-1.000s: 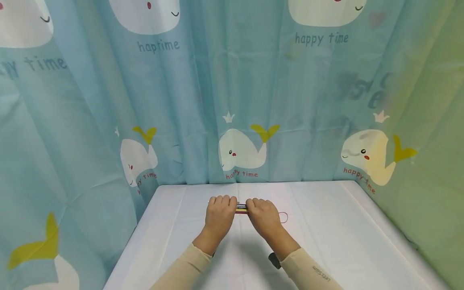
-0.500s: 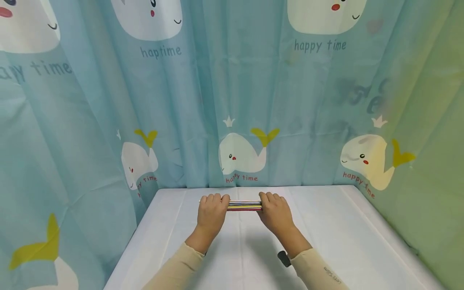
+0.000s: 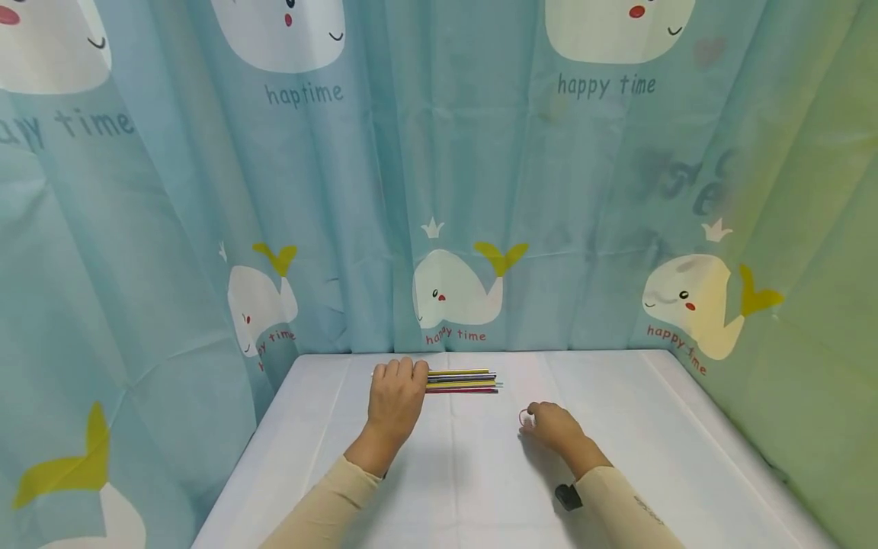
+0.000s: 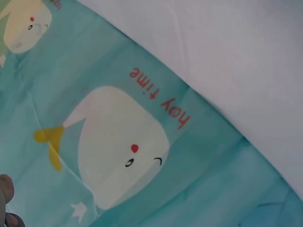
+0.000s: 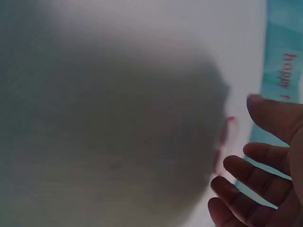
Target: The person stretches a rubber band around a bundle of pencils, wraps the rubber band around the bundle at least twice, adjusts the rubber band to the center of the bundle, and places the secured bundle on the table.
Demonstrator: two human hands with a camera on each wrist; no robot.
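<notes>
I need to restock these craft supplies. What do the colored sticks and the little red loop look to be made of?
The colored sticks look like thin plastic or coated rods: straight, uniform, brightly colored. Wood can't be ruled out. The red loop by the right hand seems a rubber band: thin, rounded, limp on the table.
</notes>
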